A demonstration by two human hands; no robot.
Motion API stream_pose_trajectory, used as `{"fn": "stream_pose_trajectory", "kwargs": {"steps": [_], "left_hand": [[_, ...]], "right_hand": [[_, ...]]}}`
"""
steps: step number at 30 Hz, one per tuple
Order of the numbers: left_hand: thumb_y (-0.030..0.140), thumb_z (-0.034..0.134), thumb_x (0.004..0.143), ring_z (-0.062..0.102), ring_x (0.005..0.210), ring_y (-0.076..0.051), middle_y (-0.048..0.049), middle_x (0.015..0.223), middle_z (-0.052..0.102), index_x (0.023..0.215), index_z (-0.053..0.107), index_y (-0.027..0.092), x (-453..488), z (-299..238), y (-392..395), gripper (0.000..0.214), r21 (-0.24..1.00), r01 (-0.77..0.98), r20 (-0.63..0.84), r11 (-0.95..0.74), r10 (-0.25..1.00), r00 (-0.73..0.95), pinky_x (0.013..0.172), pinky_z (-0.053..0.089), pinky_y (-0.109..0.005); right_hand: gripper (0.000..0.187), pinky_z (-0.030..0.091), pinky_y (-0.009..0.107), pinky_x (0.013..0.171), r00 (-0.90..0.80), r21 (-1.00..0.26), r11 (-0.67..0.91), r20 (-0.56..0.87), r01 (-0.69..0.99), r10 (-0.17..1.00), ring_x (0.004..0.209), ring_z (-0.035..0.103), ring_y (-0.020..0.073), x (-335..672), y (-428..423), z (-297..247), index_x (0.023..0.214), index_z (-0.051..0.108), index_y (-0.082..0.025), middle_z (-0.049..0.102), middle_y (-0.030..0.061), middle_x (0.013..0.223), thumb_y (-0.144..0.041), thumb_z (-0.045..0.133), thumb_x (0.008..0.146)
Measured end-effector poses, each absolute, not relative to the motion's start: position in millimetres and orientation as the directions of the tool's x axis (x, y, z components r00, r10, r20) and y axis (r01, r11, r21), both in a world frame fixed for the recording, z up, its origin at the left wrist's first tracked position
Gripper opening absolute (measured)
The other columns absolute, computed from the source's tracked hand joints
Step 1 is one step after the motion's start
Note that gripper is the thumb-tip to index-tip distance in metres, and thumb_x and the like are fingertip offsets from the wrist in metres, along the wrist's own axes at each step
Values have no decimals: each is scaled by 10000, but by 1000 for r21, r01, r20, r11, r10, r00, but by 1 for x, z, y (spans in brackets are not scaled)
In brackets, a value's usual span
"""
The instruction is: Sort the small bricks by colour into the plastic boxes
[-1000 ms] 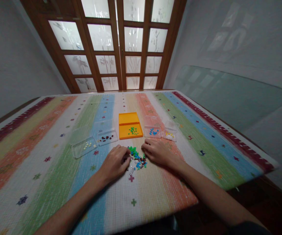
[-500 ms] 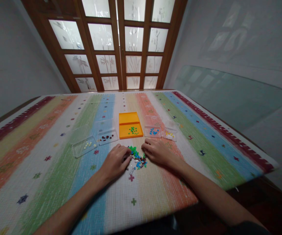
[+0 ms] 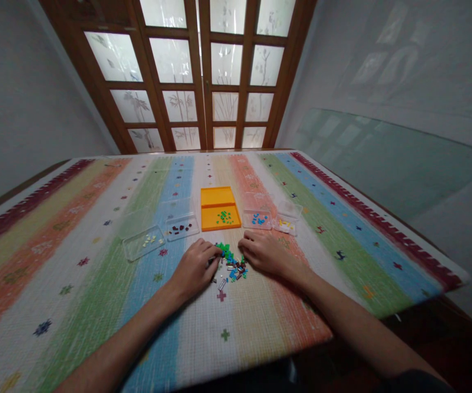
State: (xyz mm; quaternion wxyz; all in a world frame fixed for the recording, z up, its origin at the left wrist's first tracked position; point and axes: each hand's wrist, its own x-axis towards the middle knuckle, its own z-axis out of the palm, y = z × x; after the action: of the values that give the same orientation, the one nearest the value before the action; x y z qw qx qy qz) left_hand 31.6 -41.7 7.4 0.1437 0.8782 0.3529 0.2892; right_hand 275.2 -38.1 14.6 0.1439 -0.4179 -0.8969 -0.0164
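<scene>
Piece pile (image 3: 230, 265) flanked by left hand (image 3: 194, 268) and right hand (image 3: 263, 254), fingertips set within picking reach; both grips half-curled, contents cannot be told.

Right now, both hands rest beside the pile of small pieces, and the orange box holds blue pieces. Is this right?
No. In the head view the orange box holds green pieces, not blue; the left hand and right hand rest beside the pile.

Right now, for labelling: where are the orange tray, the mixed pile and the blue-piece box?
orange tray (image 3: 217, 196): head view, bare far half.
mixed pile (image 3: 231, 266): head view, its middle.
blue-piece box (image 3: 257, 227): head view, near wall.
</scene>
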Motion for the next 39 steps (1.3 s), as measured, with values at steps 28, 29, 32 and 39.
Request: {"fn": "stream_pose_trajectory", "kwargs": {"steps": [28, 29, 32, 39], "left_hand": [[361, 547, 912, 594, 745, -186, -41, 895, 703, 1003, 670, 211, -12, 54, -23, 214, 568, 658, 440, -495, 858, 265, 718, 505, -333], [390, 556, 893, 591, 720, -183, -34, 861, 700, 978, 680, 214, -21, 59, -21, 232, 571, 679, 426, -462, 873, 236, 699, 501, -323], [477, 575, 850, 596, 698, -181, -20, 828, 691, 940, 697, 225, -48, 71, -15, 294, 575, 749, 367, -328, 922, 121, 694, 502, -317], [532, 618, 777, 627, 692, -207, -32, 824, 713, 988, 662, 208, -96, 71, -4, 389, 606, 786, 266, -120, 962, -59, 651, 492, -319]], "right_hand": [[184, 260, 298, 637, -610, -106, 648, 249, 754, 752, 689, 450, 141, 275, -40, 20, 836, 620, -158, 609, 57, 847, -112, 480, 946], [184, 259, 299, 635, -609, -108, 646, 248, 756, 753, 688, 449, 142, 275, -40, 20, 834, 618, -160, 609, 57, 846, -111, 479, 944], [184, 258, 299, 633, -607, -114, 644, 244, 757, 757, 691, 451, 146, 275, -40, 21, 831, 614, -165, 610, 58, 846, -115, 477, 944], [165, 273, 290, 639, -620, -106, 649, 213, 753, 755, 698, 469, 142, 275, -39, 21, 860, 624, -152, 618, 65, 869, -110, 486, 940]]}}
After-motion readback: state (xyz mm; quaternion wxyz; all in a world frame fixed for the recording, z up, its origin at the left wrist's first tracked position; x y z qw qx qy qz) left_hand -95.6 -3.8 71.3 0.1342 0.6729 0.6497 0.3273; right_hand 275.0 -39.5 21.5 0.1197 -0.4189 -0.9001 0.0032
